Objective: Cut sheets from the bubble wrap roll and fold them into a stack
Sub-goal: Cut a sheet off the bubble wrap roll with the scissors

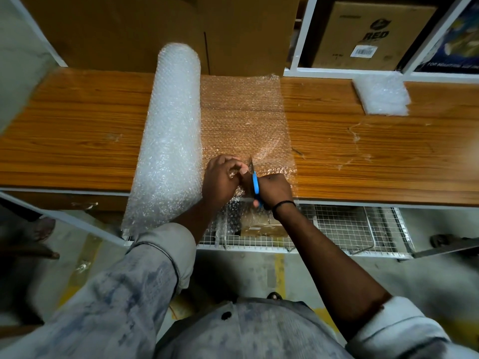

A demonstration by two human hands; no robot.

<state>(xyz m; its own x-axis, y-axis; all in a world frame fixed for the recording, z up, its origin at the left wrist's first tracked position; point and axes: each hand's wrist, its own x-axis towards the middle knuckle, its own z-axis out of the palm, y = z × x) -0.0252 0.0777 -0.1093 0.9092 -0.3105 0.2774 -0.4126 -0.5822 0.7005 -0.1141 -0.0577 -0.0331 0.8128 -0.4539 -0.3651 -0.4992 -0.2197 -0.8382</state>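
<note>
A thick bubble wrap roll (pixel 171 130) lies front to back across the wooden table (pixel 77 141), its near end overhanging the edge. An unrolled sheet (pixel 243 117) spreads flat to its right. My right hand (pixel 274 190) grips blue-handled scissors (pixel 255 183), blades pointing away into the sheet near the table's front edge. My left hand (pixel 220 180) pinches the sheet just left of the blades. A stack of folded sheets (pixel 381 94) sits at the far right of the table.
Large cardboard boxes (pixel 166 32) stand behind the roll, and another box (pixel 368 35) fills a white shelf at the back right. A wire mesh rack (pixel 347 229) sits below the table's front edge. Plastic scraps (pixel 355 136) lie on the wood right of the sheet.
</note>
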